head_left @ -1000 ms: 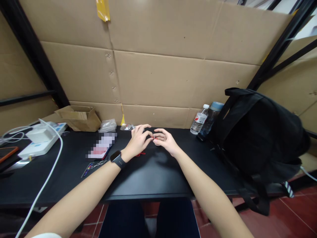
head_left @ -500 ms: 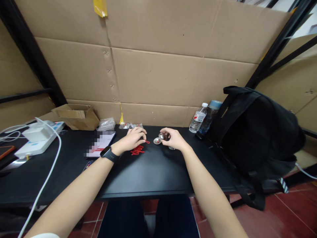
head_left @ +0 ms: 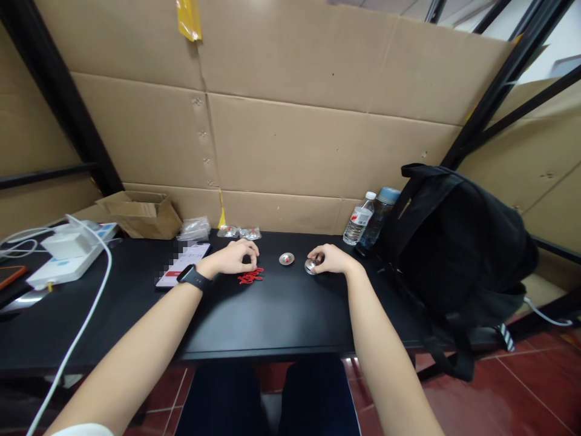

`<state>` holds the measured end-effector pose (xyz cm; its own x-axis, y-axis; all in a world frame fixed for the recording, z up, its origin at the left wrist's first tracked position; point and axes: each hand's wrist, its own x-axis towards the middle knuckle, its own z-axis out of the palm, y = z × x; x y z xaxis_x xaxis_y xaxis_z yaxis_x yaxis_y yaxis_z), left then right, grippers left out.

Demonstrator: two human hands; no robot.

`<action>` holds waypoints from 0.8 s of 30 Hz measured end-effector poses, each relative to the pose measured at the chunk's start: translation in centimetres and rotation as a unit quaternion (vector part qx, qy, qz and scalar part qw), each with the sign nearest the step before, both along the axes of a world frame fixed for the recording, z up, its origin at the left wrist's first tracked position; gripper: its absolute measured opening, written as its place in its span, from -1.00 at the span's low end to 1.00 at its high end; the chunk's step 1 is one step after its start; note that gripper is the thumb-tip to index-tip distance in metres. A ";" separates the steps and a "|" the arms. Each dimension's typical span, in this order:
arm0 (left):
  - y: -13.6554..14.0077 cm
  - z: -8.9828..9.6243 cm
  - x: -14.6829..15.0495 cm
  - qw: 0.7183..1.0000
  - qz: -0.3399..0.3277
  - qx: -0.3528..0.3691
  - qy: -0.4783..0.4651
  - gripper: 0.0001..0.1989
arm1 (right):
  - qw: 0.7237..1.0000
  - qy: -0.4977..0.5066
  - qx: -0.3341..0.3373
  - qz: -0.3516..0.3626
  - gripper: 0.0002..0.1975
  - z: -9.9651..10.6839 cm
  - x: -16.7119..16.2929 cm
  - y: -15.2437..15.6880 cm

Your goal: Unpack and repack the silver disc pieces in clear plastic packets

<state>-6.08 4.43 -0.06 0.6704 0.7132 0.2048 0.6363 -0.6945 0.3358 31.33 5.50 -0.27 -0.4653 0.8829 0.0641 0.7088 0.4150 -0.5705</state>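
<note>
My left hand [head_left: 236, 257], a dark watch on its wrist, is over the black table with its fingers curled in. Its thumb and fingertips pinch at the upper edge of a small heap of red cord [head_left: 249, 277]. To the right, my right hand [head_left: 332, 260] has its thumb and fingers closed around a shiny round metal piece [head_left: 310, 266] low at the tabletop; the palm hides part of it. Between the hands lies a small shallow metal disc [head_left: 286, 259] with a red spot in its middle, touched by neither hand.
Small clear packets [head_left: 239, 232] and a stack of plastic bags [head_left: 194, 229] lie at the back. A phone [head_left: 184, 266], a cardboard box [head_left: 140, 215] and a power strip [head_left: 72, 260] are left. Right stand a water bottle [head_left: 358, 219] and a black backpack [head_left: 463, 254].
My right hand has moved right and down, away from the disc, with the metal piece. My left hand has drawn back left from holding out a red loop to the cord heap.
</note>
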 end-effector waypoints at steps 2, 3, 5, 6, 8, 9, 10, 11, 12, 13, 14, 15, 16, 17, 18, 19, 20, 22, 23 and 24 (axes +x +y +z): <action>0.1 -0.1 -0.2 1.000 -0.001 -0.005 0.003 -0.85 | 1.000 -0.005 -0.005 0.002 -0.52 -0.1 0.1 0.1; 0.2 -0.2 -0.2 1.000 -0.002 -0.007 0.004 -0.85 | 1.000 -0.005 -0.008 0.005 -0.53 -0.2 0.1 0.1; 0.4 -0.3 -0.4 1.000 -0.008 -0.007 -0.001 -0.85 | 1.000 -0.001 -0.012 0.010 -0.54 -0.2 0.1 0.1; 0.5 -0.4 -0.5 1.000 -0.014 -0.004 -0.005 -0.84 | 1.000 0.003 -0.006 0.011 -0.55 -0.1 0.0 0.1; 0.7 -0.4 -0.5 1.000 -0.024 0.007 -0.015 -0.80 | 0.999 0.014 0.031 0.008 -0.58 -0.1 -0.5 0.1; 0.8 -0.4 -0.5 0.999 -0.024 0.014 -0.018 -0.77 | 0.998 0.019 0.057 0.008 -0.60 -0.2 -0.9 0.0; 0.8 -0.5 -0.5 0.999 -0.019 0.023 -0.019 -0.75 | 0.996 0.022 0.086 0.012 -0.63 -0.3 -1.4 0.0; 0.9 -0.5 -0.4 0.999 -0.011 0.033 -0.019 -0.74 | 0.993 0.021 0.112 0.021 -0.66 -0.4 -2.0 0.0; 1.0 -0.5 -0.3 0.999 -0.002 0.044 -0.019 -0.73 | 0.990 0.017 0.133 0.033 -0.66 -0.6 -2.7 0.1; 1.1 -0.6 -0.2 0.998 0.006 0.054 -0.018 -0.73 | 0.987 0.011 0.151 0.047 -0.65 -0.9 -3.4 0.1; 1.1 -0.7 0.0 0.998 0.011 0.063 -0.019 -0.72 | 0.985 0.003 0.164 0.060 -0.64 -1.1 -4.0 0.1; 1.2 -0.8 0.1 0.997 0.014 0.070 -0.022 -0.72 | 0.982 -0.003 0.176 0.066 -0.65 -1.4 -4.7 0.2; 1.2 -0.8 0.2 0.997 0.015 0.075 -0.027 -0.72 | 0.980 -0.010 0.184 0.071 -0.68 -1.7 -5.3 0.2; 1.2 -0.9 0.4 0.996 0.018 0.078 -0.033 -0.72 | 0.978 -0.018 0.193 0.074 -0.72 -1.9 -5.8 0.3; 1.2 -1.0 0.5 0.996 0.020 0.081 -0.039 -0.72 | 0.976 -0.022 0.202 0.074 -0.76 -2.0 -6.2 0.3; 1.1 -1.0 0.7 0.995 0.024 0.085 -0.044 -0.72 | 0.974 -0.023 0.211 0.075 -0.79 -2.1 -6.5 0.3; 1.0 -1.0 0.9 0.994 0.027 0.090 -0.051 -0.72 | 0.973 -0.017 0.220 0.075 -0.82 -2.0 -6.8 0.3; 0.6 -0.8 1.4 0.992 0.023 0.099 -0.071 -0.73 | 0.971 0.019 0.228 0.074 -0.85 -1.8 -7.1 0.2; 0.4 -0.7 1.7 0.991 0.014 0.100 -0.085 -0.74 | 0.970 0.045 0.225 0.075 -0.87 -1.7 -7.2 0.1; 0.2 -0.6 2.0 0.991 0.001 0.095 -0.099 -0.75 | 0.970 0.075 0.216 0.078 -0.89 -1.5 -7.3 -0.1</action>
